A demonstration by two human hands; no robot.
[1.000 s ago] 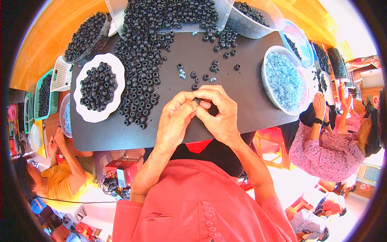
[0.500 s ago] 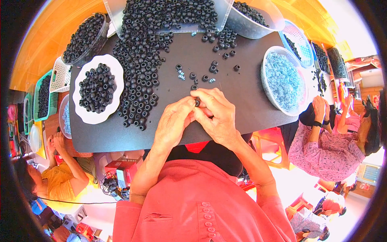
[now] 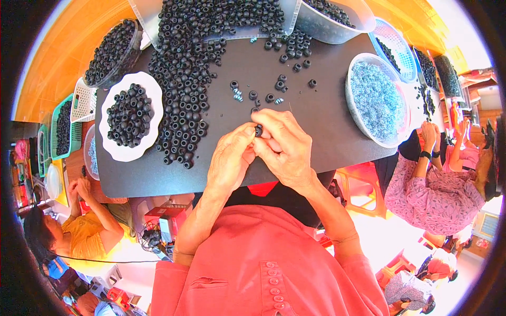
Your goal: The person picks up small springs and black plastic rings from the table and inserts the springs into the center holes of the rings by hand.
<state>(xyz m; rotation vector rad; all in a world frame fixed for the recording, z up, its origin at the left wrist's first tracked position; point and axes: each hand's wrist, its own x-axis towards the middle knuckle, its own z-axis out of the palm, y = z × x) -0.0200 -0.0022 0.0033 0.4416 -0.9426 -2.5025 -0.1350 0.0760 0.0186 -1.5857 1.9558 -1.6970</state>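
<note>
Over the near part of the dark table, my left hand (image 3: 230, 157) and my right hand (image 3: 287, 150) meet with fingertips closed around one small black bead-like piece (image 3: 258, 130). Its lower part is hidden by the fingers. Just beyond my fingertips lie several loose black bead-like pieces (image 3: 270, 98), round with a hole through them. Small shiny coil springs (image 3: 238, 95) lie among these. To the right stands a clear bowl of bluish springs (image 3: 377, 100). A white scalloped plate (image 3: 122, 152) on the left carries a heap of the same black pieces.
A large pile of black pieces (image 3: 184, 105) spreads from a clear tipped bin (image 3: 146, 21) at the back. Tubs and baskets of pieces, such as a green basket (image 3: 75, 138), stand around the table (image 3: 327, 126). Other people sit at left (image 3: 92, 226) and right (image 3: 432, 195).
The view has shifted slightly. Both hands stay together around the black piece, with the right fingers moved a little over it. The loose pieces and springs lie as before.
</note>
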